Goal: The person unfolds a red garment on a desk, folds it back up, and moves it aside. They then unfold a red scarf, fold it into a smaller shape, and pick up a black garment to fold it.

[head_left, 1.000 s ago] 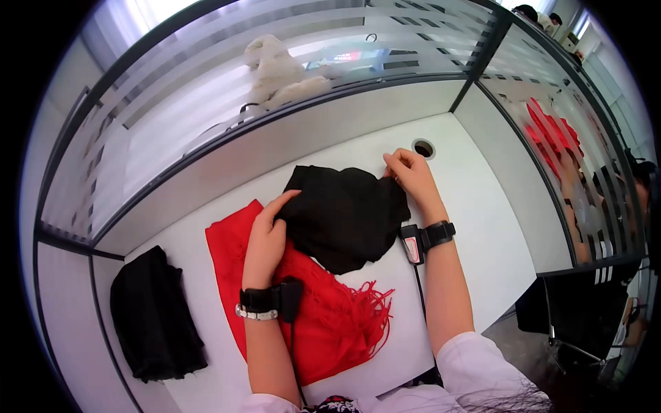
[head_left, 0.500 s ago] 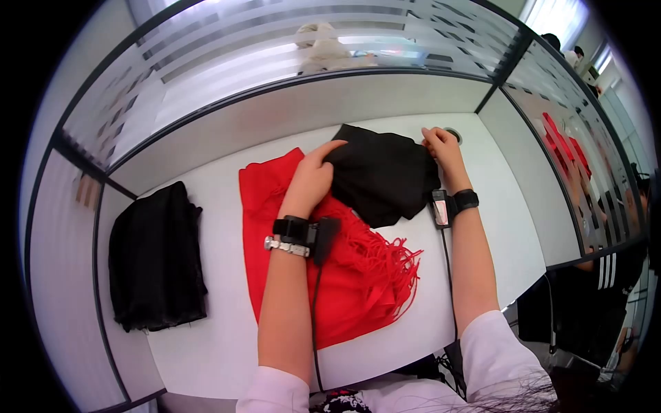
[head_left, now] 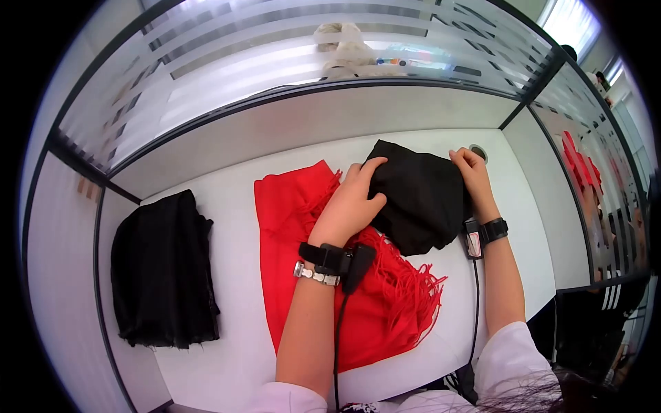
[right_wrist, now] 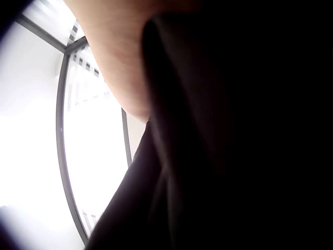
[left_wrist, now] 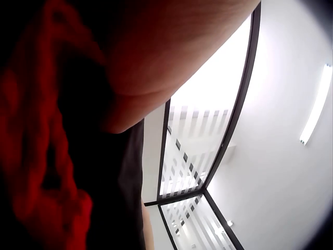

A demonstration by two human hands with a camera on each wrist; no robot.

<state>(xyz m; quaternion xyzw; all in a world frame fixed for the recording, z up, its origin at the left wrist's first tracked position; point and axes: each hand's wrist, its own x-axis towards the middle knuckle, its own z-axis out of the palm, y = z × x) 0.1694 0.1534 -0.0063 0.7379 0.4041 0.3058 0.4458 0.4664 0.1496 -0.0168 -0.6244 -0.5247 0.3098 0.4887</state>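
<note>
Both hands are at a crumpled black cloth, whose kind of garment or scarf does not show. My right hand pinches its upper right edge, and in the right wrist view the dark fabric rises in a fold against the hand. At the left edge, my left hand grips the cloth with thumb and forefinger spread over it; its other fingers are mostly hidden. Below the left forearm lies a folded red scarf with tangled fringe, close beside the black cloth.
A folded black fabric with frayed ends lies at the left of the white desk. Low partitions with striped glass close in the back and sides. A cable hole is beyond the right hand. Cables run from both wrist cameras.
The head view has shifted, so the desk appears further right. My left hand has come further over the black cloth's left edge; the right hand stays at its upper right edge.
</note>
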